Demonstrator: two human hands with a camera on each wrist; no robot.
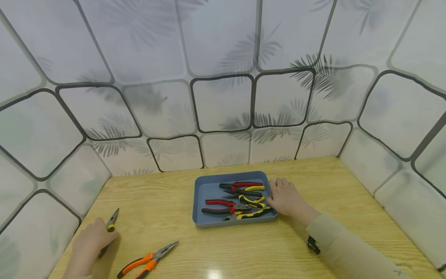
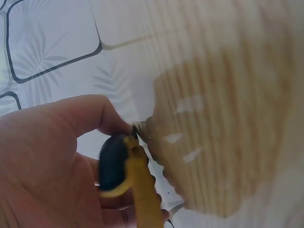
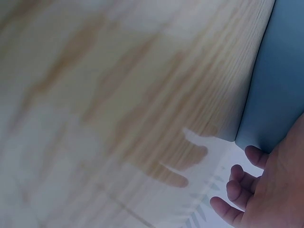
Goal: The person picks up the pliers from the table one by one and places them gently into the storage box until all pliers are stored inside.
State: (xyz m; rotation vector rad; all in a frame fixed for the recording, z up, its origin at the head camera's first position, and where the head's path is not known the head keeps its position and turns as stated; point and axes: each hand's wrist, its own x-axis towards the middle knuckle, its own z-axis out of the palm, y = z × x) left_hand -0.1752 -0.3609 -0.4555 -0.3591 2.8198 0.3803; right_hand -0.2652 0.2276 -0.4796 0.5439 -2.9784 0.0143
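Note:
At the left of the table my left hand (image 1: pixel 91 237) grips needle-nose pliers (image 1: pixel 112 221) with yellow and black handles. In the left wrist view, thumb and fingers curl round the pliers' yellow-and-black grips (image 2: pixel 145 190). Needle-nose pliers with orange and black handles (image 1: pixel 150 260) lie on the wood to the right of that hand. A blue-grey tray (image 1: pixel 205 190) holds several pliers with red-black or yellow-black grips. My right hand (image 1: pixel 285 197) rests against the tray's right side; in the right wrist view its fingers (image 3: pixel 228 209) hang loosely bent beside the tray wall (image 3: pixel 270 80).
The light wooden table (image 1: pixel 167 209) is bounded at the back and both sides by patterned fabric (image 1: pixel 223 104) with dark outlines and leaf prints. A dark item (image 1: pixel 313 245) sits under the right sleeve at the wrist.

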